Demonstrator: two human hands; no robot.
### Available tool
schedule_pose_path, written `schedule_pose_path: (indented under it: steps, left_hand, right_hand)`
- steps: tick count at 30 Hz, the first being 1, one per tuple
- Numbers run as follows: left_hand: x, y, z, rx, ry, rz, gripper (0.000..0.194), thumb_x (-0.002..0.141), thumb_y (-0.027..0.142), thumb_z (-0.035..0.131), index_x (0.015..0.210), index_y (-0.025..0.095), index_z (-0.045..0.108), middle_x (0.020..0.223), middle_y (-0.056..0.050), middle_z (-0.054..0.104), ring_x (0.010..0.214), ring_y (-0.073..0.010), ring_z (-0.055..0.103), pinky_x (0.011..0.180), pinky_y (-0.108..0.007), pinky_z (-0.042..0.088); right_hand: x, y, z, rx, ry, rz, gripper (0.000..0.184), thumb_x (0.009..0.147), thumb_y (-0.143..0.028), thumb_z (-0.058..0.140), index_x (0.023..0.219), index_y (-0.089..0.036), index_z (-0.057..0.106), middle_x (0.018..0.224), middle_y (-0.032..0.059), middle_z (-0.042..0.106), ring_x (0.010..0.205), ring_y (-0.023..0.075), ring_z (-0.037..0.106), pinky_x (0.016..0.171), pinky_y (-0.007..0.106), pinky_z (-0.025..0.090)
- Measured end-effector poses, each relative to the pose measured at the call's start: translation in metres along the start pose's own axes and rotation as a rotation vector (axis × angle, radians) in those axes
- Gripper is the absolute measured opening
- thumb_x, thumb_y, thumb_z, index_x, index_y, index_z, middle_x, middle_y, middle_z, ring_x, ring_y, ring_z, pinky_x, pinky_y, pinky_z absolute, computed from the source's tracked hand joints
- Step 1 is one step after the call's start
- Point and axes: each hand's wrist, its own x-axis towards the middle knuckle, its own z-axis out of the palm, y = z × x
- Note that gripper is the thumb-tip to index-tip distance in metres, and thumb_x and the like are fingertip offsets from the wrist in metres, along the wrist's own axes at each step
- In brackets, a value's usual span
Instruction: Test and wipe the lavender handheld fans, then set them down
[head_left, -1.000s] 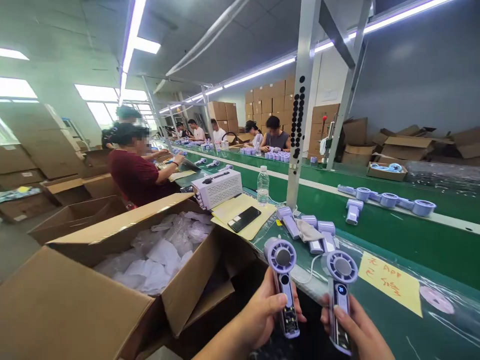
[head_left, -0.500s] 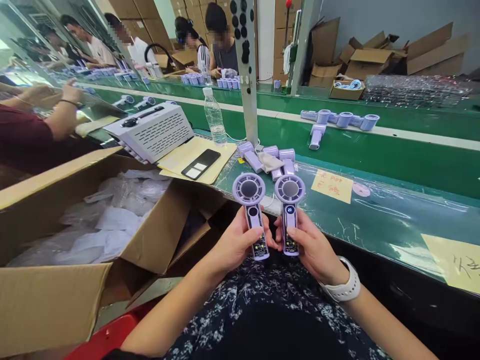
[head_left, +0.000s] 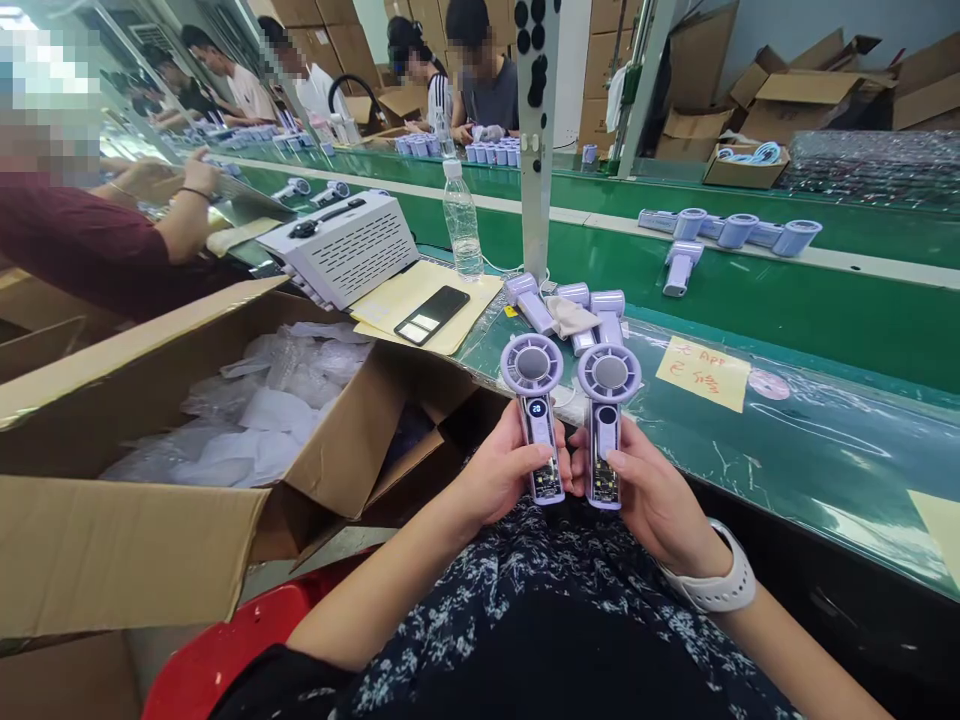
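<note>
Two purple handheld fans stand upright side by side in front of me, just off the bench edge. My left hand [head_left: 506,465] is closed round the handle of the left handheld fan [head_left: 534,365], its thumb on the front; a small number glows on that fan's round display. My right hand [head_left: 649,480] grips the right handheld fan [head_left: 609,373], thumb on the handle, and its display is dark. Behind them several more purple fans [head_left: 536,312] lie on the bench beside a crumpled pale cloth [head_left: 571,317].
An open carton [head_left: 330,450] with plastic bags stands at my left. A phone [head_left: 433,315] lies on yellow paper beside a grey metal box [head_left: 352,250] and a water bottle [head_left: 461,220]. More fans [head_left: 739,231] sit on the green conveyor [head_left: 862,310]. Co-workers sit along the line.
The view has shifted left, so things appear further right. The left fan's display has lit up, and the right fan's display has gone dark. Both hands keep their hold.
</note>
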Motion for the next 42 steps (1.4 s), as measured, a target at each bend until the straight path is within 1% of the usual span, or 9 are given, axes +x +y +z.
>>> schedule_pose_path:
  steps: [8,14,17,20,23,26,32,35,42]
  left_hand:
    - [0.001,-0.001,-0.006,-0.001,0.004,0.04,0.042,0.079,0.027,0.076,0.109,0.02,0.048,0.088,0.003,0.061,0.065,-0.0134,0.066,0.064,-0.032,0.059]
    - [0.007,-0.006,-0.015,-0.021,0.082,0.023,0.038,0.082,0.03,0.07,0.11,0.021,0.045,0.081,0.005,0.06,0.061,-0.0127,0.063,0.062,-0.033,0.059]
    - [0.003,-0.004,-0.015,-0.031,-0.052,-0.008,0.042,0.083,0.035,0.074,0.113,0.021,0.047,0.085,0.004,0.061,0.064,-0.0137,0.065,0.067,-0.036,0.061]
    - [0.001,-0.003,-0.015,0.05,-0.141,0.055,0.038,0.085,0.038,0.075,0.107,0.02,0.05,0.086,0.002,0.062,0.066,-0.0127,0.065,0.07,-0.034,0.059]
    - [0.004,-0.003,-0.016,0.133,-0.058,0.112,0.036,0.086,0.038,0.075,0.105,0.02,0.05,0.087,0.002,0.063,0.068,-0.013,0.066,0.07,-0.031,0.058]
    - [0.007,-0.004,-0.017,0.133,0.009,0.079,0.04,0.085,0.04,0.077,0.107,0.02,0.051,0.092,0.0,0.064,0.072,-0.0147,0.068,0.07,-0.032,0.057]
    - [0.007,-0.006,-0.017,0.048,0.02,0.062,0.046,0.082,0.04,0.08,0.11,0.02,0.049,0.09,0.001,0.065,0.066,-0.0142,0.067,0.064,-0.031,0.057]
    - [0.007,-0.008,-0.017,0.058,0.029,0.079,0.046,0.082,0.04,0.078,0.111,0.02,0.049,0.084,0.002,0.065,0.062,-0.014,0.066,0.06,-0.029,0.056]
    - [0.006,-0.006,-0.019,0.165,0.069,0.052,0.05,0.081,0.045,0.079,0.111,0.02,0.048,0.093,-0.001,0.068,0.069,-0.0171,0.071,0.064,-0.031,0.058]
  right_hand:
    - [-0.001,-0.001,0.004,0.005,0.015,-0.005,0.039,0.08,-0.046,0.078,0.108,-0.022,0.065,0.099,0.0054,0.067,0.077,0.0185,0.064,0.067,0.031,0.056]
    - [0.005,0.009,-0.003,-0.043,0.084,-0.028,0.028,0.088,-0.047,0.071,0.094,-0.021,0.065,0.086,0.0031,0.066,0.061,0.0136,0.058,0.05,0.025,0.053]
    - [0.004,0.008,-0.006,-0.03,-0.009,-0.014,0.029,0.089,-0.048,0.07,0.098,-0.021,0.065,0.088,0.0038,0.066,0.064,0.0147,0.06,0.055,0.027,0.055]
    - [0.003,0.006,-0.007,-0.041,-0.059,-0.039,0.029,0.09,-0.047,0.07,0.102,-0.021,0.065,0.093,0.0045,0.066,0.066,0.0154,0.061,0.054,0.027,0.055]
    - [0.004,0.006,-0.006,-0.034,-0.019,-0.055,0.028,0.09,-0.047,0.071,0.1,-0.022,0.065,0.093,0.0034,0.066,0.067,0.0148,0.062,0.053,0.026,0.056]
    - [0.005,0.006,-0.003,-0.005,-0.028,-0.015,0.028,0.088,-0.046,0.073,0.1,-0.022,0.065,0.094,0.0034,0.066,0.07,0.0154,0.063,0.056,0.027,0.057]
    - [0.002,0.004,-0.002,0.011,-0.072,-0.014,0.034,0.089,-0.052,0.07,0.104,-0.021,0.065,0.095,0.005,0.068,0.069,0.0173,0.065,0.06,0.03,0.058]
    - [0.003,0.007,-0.003,0.009,-0.039,-0.026,0.029,0.089,-0.047,0.072,0.101,-0.021,0.066,0.093,0.0034,0.067,0.066,0.0159,0.065,0.054,0.028,0.056]
    - [0.007,0.012,-0.006,0.038,-0.042,-0.068,0.031,0.086,-0.046,0.076,0.097,-0.02,0.066,0.086,0.0024,0.068,0.058,0.0132,0.062,0.045,0.023,0.052]
